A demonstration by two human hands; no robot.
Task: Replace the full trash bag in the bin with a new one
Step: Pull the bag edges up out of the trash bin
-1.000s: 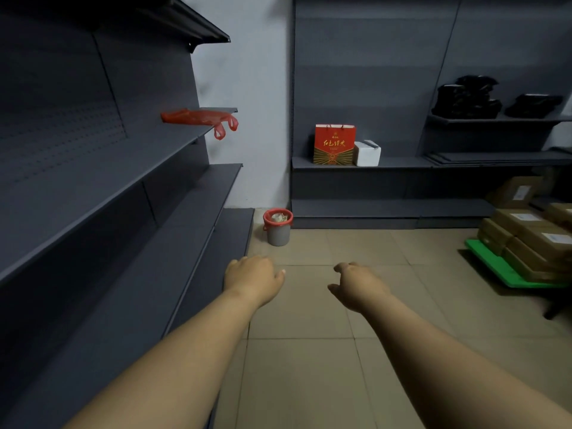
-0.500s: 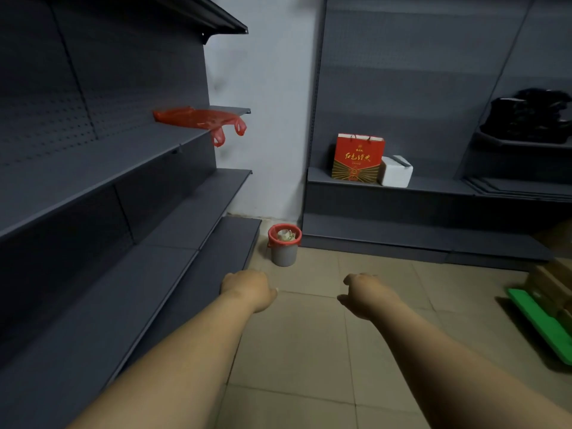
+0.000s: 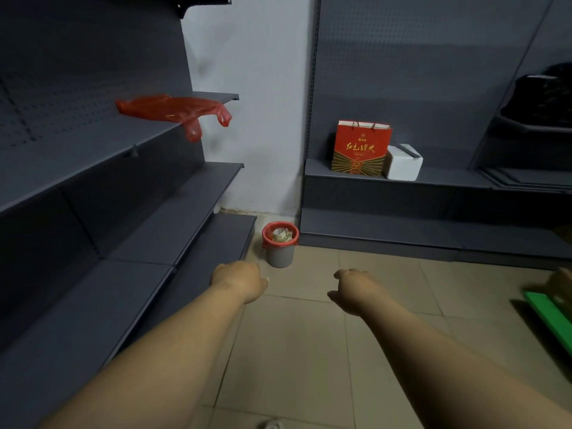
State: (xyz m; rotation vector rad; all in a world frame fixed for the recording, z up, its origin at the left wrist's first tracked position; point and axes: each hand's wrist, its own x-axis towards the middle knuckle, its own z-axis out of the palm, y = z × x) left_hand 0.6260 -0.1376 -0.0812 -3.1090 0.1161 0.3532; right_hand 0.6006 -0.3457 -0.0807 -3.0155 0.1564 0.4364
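Head view, left hand [image 3: 240,281] and right hand [image 3: 356,291] hanging loosely curled, holding nothing, lined bin [image 3: 280,244] sitting ahead, spare red bag [image 3: 173,109] lying on shelf [image 3: 93,147].

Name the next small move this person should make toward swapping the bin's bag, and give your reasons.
Probably step closer and reach both hands down to the red bag's rim on the grey bin. The left hand and right hand hold nothing and are short of the bin, which stands in the floor corner with rubbish showing at the top. The spare red bag waits on the shelf.
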